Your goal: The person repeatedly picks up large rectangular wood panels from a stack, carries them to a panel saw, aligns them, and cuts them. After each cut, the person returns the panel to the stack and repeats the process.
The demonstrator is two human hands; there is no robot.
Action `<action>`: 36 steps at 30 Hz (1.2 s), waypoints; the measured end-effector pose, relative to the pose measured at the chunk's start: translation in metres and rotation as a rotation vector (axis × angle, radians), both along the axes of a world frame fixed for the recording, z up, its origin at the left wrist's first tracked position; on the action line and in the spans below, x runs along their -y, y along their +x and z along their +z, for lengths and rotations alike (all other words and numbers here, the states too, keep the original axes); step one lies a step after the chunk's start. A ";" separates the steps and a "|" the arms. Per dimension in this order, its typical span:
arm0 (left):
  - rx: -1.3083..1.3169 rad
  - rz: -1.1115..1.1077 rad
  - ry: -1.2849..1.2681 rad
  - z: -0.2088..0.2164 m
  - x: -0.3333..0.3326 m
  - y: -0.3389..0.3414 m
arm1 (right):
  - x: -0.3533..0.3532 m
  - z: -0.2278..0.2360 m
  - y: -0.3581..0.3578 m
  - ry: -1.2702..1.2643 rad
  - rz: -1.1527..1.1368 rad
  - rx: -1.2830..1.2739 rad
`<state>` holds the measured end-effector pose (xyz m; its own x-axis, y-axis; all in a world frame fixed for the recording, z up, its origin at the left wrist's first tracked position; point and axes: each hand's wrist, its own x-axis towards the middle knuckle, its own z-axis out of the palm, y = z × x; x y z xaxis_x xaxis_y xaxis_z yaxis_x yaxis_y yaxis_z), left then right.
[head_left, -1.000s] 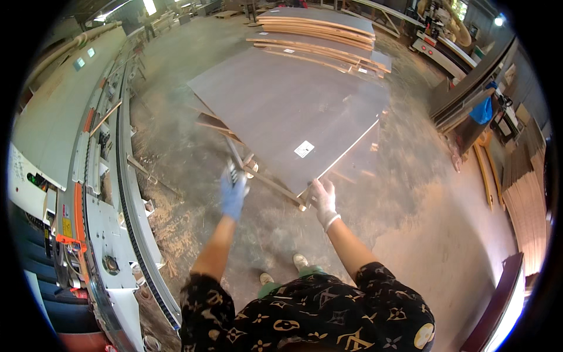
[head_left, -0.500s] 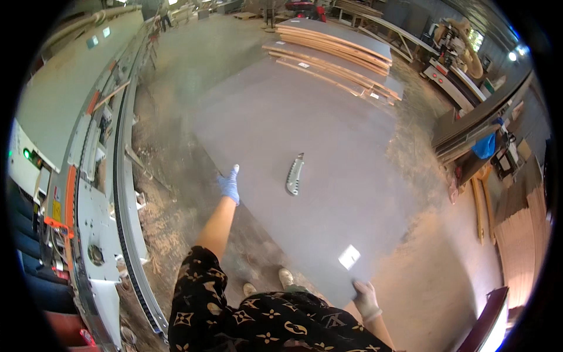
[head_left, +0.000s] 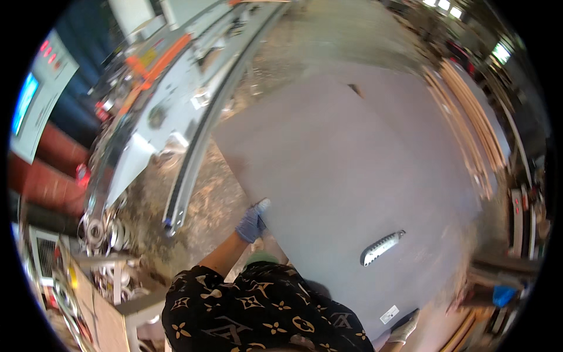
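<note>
A large dark grey panel (head_left: pixel 328 170) spreads out in front of me. In a blue glove, my left hand (head_left: pixel 252 223) is closed on its left edge, thumb on top and fingers underneath. My right hand (head_left: pixel 404 330), in a whitish glove, holds the near right edge low in the picture, its fingers partly hidden. On the panel, nearer my right hand, lies a grey utility knife (head_left: pixel 382 248), touched by neither hand. A white label (head_left: pixel 389 314) is stuck to the panel close to my right hand.
To the left runs a long machine with a metal rail (head_left: pixel 202 138) and orange parts. A control box with a lit screen (head_left: pixel 26 100) stands further left. Stacked boards (head_left: pixel 469 111) lie at the right, and a wooden frame (head_left: pixel 111 311) is at lower left.
My view has swung to the left, so the machine's near end and control screen now show more fully. Both hands keep hold of the panel, and the knife still lies on it.
</note>
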<state>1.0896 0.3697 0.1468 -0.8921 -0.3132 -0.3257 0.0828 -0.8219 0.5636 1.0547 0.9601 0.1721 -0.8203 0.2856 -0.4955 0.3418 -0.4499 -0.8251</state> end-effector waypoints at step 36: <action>0.314 0.922 0.172 -0.046 0.445 0.198 | 0.607 -0.089 -0.167 0.147 0.638 0.157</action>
<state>1.2878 -0.0756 0.1008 -0.1882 -0.7682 -0.6119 0.5984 -0.5837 0.5488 0.8878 0.3534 0.0828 -0.7720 -0.1570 -0.6160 0.6245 -0.0068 -0.7810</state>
